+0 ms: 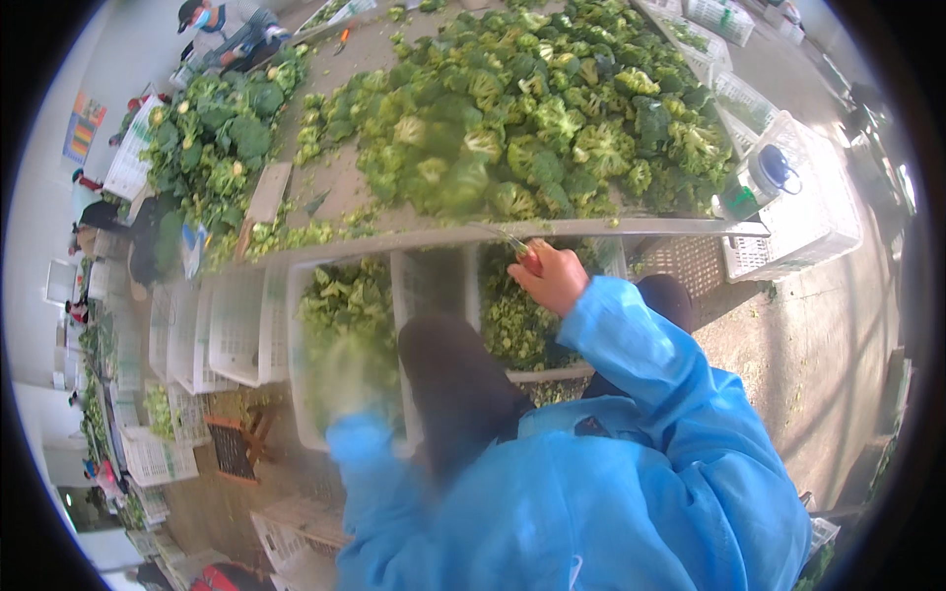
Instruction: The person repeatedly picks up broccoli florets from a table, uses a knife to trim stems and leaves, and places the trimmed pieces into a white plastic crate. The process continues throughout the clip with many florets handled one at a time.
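Observation:
My right hand (550, 277) grips a small knife (523, 252) by its red handle, with the thin blade pointing over the near edge of the worktable (458, 233). Beneath that hand is a crate of small broccoli pieces (517, 325). My left hand (355, 380) is low over a white plastic crate (298, 354) with broccoli pieces (347, 303) in it; the hand is badly blurred, and whether it holds anything cannot be made out. Cut broccoli florets (547, 133) are heaped on the table ahead of me.
Uncut broccoli heads (214, 140) are piled at the table's left. A lidded bottle (765, 177) stands at the right corner by a white crate (820, 207). Crates (236, 332) line the left side. A masked co-worker (229, 33) is at the far left, near an orange-handled knife (342, 41).

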`<state>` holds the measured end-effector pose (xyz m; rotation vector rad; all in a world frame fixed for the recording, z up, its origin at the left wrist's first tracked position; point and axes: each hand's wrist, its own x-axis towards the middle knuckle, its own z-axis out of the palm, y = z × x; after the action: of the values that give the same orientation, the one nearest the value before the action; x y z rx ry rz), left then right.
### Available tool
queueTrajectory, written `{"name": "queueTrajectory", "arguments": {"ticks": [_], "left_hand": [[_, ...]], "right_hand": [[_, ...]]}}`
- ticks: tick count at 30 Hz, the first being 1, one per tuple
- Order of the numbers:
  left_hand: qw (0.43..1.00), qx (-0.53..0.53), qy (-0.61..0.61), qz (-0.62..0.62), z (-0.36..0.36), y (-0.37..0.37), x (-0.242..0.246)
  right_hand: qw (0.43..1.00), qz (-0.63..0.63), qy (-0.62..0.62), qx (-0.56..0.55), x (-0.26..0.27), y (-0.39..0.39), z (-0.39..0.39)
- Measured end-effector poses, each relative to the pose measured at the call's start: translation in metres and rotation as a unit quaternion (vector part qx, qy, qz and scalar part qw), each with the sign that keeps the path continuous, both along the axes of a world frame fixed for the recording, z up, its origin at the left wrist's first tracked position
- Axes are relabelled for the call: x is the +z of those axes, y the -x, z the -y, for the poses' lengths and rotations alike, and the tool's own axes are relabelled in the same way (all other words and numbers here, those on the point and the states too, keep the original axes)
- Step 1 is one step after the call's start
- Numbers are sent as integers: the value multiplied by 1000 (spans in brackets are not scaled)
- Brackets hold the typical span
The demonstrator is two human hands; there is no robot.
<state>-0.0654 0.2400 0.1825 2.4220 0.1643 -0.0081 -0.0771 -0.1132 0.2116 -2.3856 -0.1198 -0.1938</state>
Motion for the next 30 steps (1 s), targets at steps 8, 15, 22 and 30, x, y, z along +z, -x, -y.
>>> {"name": "queueTrajectory", "arguments": {"ticks": [8,15,22,30], "left_hand": [[996,81,27,-25,-23,33,-6],[990,33,136,-22,36,8,16],[852,-123,502,-78,161,-68,8],[544,-82,803,-230,255,-107,5]], "right_hand": [[930,-167,39,-326,-81,-159,-18],[981,-144,92,-92,-96,-171,23],[958,140,-141,-205,-44,-106,38],[958,264,-25,-113,-38,-67,-6]]}}
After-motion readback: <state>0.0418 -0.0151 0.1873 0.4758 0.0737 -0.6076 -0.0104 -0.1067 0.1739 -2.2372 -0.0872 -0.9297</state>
